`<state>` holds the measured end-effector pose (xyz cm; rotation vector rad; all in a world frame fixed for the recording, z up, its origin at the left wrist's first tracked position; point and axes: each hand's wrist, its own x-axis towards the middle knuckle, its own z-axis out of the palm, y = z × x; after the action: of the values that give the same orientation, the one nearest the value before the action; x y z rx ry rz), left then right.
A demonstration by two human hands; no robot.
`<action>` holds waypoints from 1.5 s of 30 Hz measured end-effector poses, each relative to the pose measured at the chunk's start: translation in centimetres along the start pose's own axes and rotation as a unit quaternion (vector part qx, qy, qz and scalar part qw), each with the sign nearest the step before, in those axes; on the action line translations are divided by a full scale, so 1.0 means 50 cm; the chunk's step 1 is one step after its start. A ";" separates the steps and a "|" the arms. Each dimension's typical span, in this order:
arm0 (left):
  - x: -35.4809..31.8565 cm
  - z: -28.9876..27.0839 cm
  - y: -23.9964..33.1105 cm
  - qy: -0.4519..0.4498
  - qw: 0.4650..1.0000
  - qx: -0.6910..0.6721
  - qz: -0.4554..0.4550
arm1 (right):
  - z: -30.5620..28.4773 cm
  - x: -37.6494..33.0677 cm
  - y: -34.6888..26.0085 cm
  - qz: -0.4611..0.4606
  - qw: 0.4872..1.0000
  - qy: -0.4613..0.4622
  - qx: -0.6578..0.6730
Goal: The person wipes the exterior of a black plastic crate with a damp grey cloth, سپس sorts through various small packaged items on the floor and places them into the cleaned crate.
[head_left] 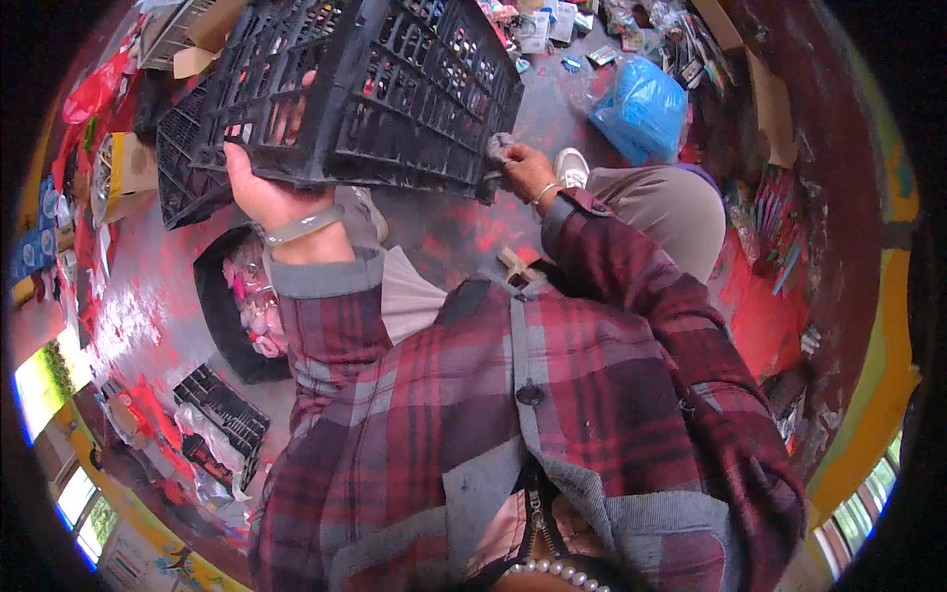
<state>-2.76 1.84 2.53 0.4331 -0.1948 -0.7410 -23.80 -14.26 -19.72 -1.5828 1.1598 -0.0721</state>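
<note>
A black slatted plastic crate (409, 148) is tilted up in front of me, and small colourful things show through its slats. My left hand (271, 197) grips its lower left edge, with fingers reaching through the openings and a pale bangle on the wrist. At the crate's lower right corner, my right hand (530, 170) is closed on a crumpled grey rag (499, 148). The rag is up against the corner of the crate. The crate hides part of my left fingers and much of the floor behind it.
A blue plastic-wrapped bundle (646, 109) lies beyond my right knee. To the left stand another black crate (182, 163), a cardboard box (128, 178) and a black bag of pink items (258, 306). Assorted small packages (562, 25) cover the far floor.
</note>
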 end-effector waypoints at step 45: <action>0.037 0.052 0.021 0.286 0.913 0.279 0.080 | 0.044 0.133 0.130 0.120 0.989 0.038 0.081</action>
<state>-1.62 0.47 5.35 1.1458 0.1198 -0.3594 -23.15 -16.65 -28.93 -1.2987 1.3610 -0.0676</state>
